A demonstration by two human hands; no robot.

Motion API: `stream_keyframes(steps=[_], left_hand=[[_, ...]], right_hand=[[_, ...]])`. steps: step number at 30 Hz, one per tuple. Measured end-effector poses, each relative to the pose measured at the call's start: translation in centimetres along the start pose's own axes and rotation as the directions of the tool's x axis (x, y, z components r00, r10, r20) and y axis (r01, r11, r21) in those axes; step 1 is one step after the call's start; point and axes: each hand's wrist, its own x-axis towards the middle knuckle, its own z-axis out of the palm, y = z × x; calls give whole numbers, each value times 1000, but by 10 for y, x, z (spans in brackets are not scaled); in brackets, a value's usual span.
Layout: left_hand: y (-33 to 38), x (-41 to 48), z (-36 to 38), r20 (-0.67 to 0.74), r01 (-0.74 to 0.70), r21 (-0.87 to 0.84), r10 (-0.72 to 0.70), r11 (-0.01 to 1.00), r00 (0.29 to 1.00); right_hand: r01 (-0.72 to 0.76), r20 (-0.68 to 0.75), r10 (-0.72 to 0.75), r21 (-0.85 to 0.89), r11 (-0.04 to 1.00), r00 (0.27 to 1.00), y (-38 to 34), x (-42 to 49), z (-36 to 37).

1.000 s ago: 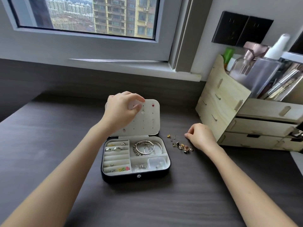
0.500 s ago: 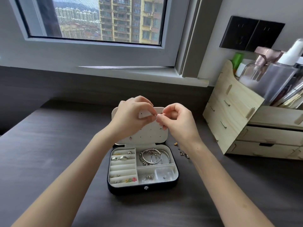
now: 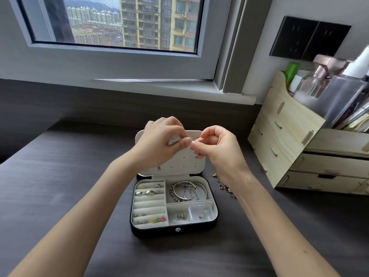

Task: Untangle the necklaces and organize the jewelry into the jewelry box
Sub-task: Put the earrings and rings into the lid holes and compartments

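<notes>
A black jewelry box [image 3: 159, 231] is seen open on a dark wood-grain table [image 3: 60, 186]. Its cream lid [image 3: 179, 163] is stood upright at the far side and dotted with small holes. Silver bangles [image 3: 187, 191] are laid in the far right compartment and rings [image 3: 147, 192] are tucked into the rolls on the left. Coloured studs [image 3: 158, 219] are lined along the nearest roll, and a clear bag [image 3: 200, 211] is kept in the near right compartment.

The lid's upper edge is pinched by the left hand [image 3: 159, 142], thumb on the face and fingers curled over the top. The right hand [image 3: 215, 146] is held just beside it with thumb and forefinger drawn together; whether anything is held between them cannot be told. Much of the lid's upper half is hidden by both hands.

Loose earrings [image 3: 224, 186] are scattered just right of the box, partly covered by the right forearm. A pale wooden organizer [image 3: 285, 144], loaded with bottles [image 3: 339, 92], is set further right, with a window [image 3: 119, 23] behind.
</notes>
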Motion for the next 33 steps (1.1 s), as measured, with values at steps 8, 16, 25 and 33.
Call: stream_keyframes(steps=[8,16,25,33], left_hand=[[7,2,2,-50,111,-86,-116,990,992],[3,1,5,-44,78,-117,-84,990,996],[3,2,3,-36,91,-125,-96,988,995],[5,1,2,-43,77,-118,-82,990,996]], right_hand=[[110,-3,-110,-57,992,994,-8,-8,4],[120,-63,-127,-108,987,990,-5,-6,3],[125,-39,-128,-85,989,991,-6,-7,3],[121,-74,-130,-118,986,989,-5,-6,3]])
